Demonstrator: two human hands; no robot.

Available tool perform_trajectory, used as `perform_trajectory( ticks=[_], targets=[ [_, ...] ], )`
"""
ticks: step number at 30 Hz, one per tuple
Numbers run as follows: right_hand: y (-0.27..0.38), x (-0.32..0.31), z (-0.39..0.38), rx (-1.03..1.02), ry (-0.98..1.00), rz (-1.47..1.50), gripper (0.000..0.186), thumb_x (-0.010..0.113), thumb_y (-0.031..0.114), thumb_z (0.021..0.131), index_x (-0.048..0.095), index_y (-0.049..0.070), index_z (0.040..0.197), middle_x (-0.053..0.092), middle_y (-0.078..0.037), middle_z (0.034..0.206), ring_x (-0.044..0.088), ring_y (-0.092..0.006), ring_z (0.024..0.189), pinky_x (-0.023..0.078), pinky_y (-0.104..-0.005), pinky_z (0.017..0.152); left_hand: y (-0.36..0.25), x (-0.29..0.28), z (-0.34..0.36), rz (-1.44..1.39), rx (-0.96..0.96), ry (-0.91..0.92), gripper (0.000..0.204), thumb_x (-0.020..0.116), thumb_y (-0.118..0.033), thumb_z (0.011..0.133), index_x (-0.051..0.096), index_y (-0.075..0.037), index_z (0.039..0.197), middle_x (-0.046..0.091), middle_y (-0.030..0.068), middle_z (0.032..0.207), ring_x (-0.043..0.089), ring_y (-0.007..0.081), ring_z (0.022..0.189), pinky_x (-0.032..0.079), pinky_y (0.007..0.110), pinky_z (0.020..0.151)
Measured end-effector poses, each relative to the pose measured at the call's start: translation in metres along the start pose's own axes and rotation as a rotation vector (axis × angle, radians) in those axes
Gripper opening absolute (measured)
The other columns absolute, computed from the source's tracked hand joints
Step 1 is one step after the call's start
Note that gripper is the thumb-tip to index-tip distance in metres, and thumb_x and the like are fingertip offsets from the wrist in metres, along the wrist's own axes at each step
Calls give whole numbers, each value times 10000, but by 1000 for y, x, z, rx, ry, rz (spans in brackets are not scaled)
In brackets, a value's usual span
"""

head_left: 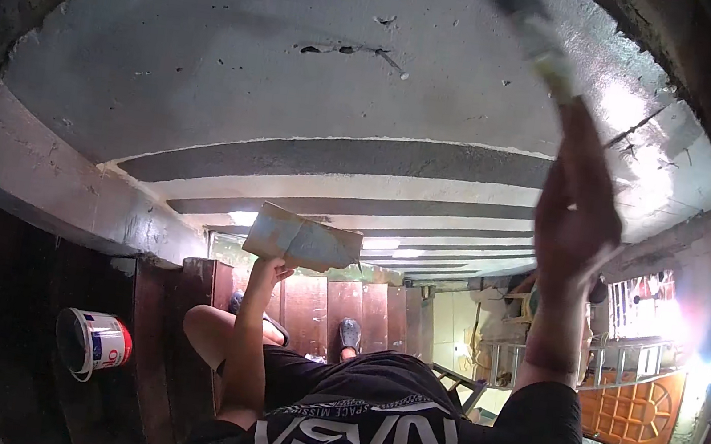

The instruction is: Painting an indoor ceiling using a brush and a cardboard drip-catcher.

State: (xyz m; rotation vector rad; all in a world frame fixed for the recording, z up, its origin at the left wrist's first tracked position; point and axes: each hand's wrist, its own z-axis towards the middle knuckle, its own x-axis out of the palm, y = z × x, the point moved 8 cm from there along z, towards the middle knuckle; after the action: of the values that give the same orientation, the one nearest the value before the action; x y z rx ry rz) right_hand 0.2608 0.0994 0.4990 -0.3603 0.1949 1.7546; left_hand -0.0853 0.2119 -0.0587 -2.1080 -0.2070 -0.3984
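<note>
My right hand (577, 211) is raised at the upper right, fingers closed round a flat tool with a pale yellowish middle and a dark end (533, 34). Motion smears this tool, so I cannot tell a brush from a scraper. It is in front of the grey plastered surface (239, 81); whether it touches is unclear. That surface has small pits and a long ragged hole (342, 49). Lower down, my left hand (274, 271) grips the lower edge of a stiff, board-like sheet (304, 240), smeared grey-white over brown.
Dark reddish-brown stair treads (150, 348) run below me. A white bucket (92, 345) with red and blue print stands on them at the left. At the lower right are a ladder (625, 361), a brown panelled door (632, 409) and a bright window (641, 305).
</note>
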Motion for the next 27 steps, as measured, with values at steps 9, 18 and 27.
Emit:
perform_trajectory(
  ticks=[9, 18, 27],
  targets=[
    [12, 60, -75, -51, 242, 135, 600, 568, -149, 751, 616, 103, 1293, 582, -82, 1353, 665, -173, 797, 555, -309, 709, 11, 11, -2, 40, -28, -9, 367, 524, -71, 835, 546, 8, 1193, 648, 117, 1034, 671, 222, 884, 580, 378, 806],
    [16, 90, -204, 371, 760, 299, 390, 552, -81, 811, 657, 62, 1158, 641, -103, 1237, 711, -271, 828, 589, -356, 701, 22, 6, 0, 82, -54, 1, 331, 544, -150, 870, 568, -34, 1179, 664, 82, 1035, 668, 213, 903, 551, 384, 833],
    [3, 72, -221, 469, 699, 290, 358, 563, -66, 812, 665, 72, 1126, 665, -107, 1192, 714, -273, 863, 590, -363, 697, 25, 23, 2, 113, -55, 20, 310, 545, -109, 862, 567, -3, 1152, 654, 99, 1004, 669, 226, 870, 564, 378, 784]
  ],
)
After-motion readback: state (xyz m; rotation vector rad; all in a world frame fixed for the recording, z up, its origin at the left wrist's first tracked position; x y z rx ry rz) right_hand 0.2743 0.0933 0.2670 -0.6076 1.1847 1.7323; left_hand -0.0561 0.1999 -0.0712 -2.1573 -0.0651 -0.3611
